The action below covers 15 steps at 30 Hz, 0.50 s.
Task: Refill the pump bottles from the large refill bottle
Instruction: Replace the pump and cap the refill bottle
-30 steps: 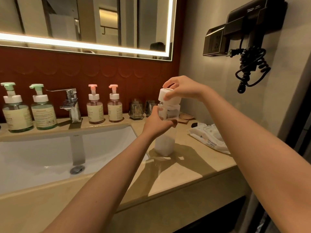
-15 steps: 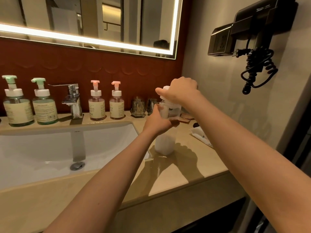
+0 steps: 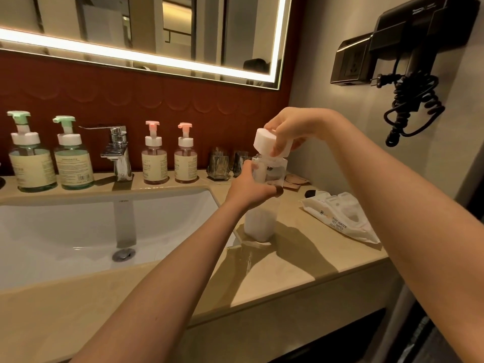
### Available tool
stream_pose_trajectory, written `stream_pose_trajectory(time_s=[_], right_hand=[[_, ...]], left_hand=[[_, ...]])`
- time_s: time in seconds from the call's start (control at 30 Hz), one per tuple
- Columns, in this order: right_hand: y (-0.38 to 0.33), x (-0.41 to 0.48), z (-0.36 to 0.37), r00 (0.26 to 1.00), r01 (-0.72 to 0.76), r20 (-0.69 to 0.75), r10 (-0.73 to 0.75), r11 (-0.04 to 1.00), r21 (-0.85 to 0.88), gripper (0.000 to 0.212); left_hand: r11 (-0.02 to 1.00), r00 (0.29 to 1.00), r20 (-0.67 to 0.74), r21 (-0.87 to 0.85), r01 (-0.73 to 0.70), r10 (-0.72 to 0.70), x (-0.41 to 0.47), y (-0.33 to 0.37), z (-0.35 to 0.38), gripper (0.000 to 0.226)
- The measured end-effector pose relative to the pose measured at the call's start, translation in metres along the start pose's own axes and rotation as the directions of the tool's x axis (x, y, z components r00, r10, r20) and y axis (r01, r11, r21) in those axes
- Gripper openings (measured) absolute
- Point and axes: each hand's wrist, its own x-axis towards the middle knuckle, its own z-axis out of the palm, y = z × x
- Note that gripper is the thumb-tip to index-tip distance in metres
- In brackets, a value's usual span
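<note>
My left hand [image 3: 251,187] is wrapped round the upper body of the large refill bottle [image 3: 260,221], which stands upright on the desk [image 3: 301,263] just right of the sink [image 3: 78,226]. My right hand [image 3: 290,127] grips the bottle's white cap [image 3: 267,141] with curled fingers and holds it tilted right above the neck. I cannot tell whether it is fully clear of the neck. Along the back wall, two green-topped pump bottles [image 3: 32,161] stand left of the tap [image 3: 117,153] and two pink-topped pump bottles [image 3: 154,161] right of it. A pack of wet wipes [image 3: 337,218] lies near my right forearm.
</note>
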Motion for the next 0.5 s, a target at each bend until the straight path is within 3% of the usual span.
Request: stream_pose_trajectory(time_s=[0.2, 0.27, 0.37, 0.43, 0.5], right_hand=[[-0.003, 0.004, 0.007, 0.986, -0.14, -0.098, 0.134, 0.989, -0.056, 0.053], [-0.003, 0.003, 0.01, 0.975, -0.19, -0.143, 0.169, 0.972, -0.142, 0.068], [-0.009, 0.003, 0.012, 0.978, -0.207, -0.008, 0.208, 0.969, -0.134, 0.094], [-0.012, 0.003, 0.007, 0.989, -0.11, 0.092, 0.119, 0.989, -0.102, 0.085], [-0.012, 0.002, 0.002, 0.994, -0.059, 0.086, 0.067, 0.994, -0.091, 0.069]], left_hand=[[1.0, 1.0, 0.0, 0.0, 0.017, -0.017, 0.0, 0.001, 0.0, 0.073], [0.999, 0.999, 0.001, 0.011, 0.037, -0.037, -0.001, 0.002, -0.001, 0.075], [0.999, 0.999, 0.005, 0.015, 0.033, -0.033, -0.003, 0.002, -0.002, 0.074], [1.0, 1.0, 0.0, 0.016, 0.014, -0.014, -0.003, 0.002, -0.003, 0.072], [1.0, 1.0, 0.001, 0.018, 0.007, -0.007, -0.002, 0.002, -0.003, 0.073]])
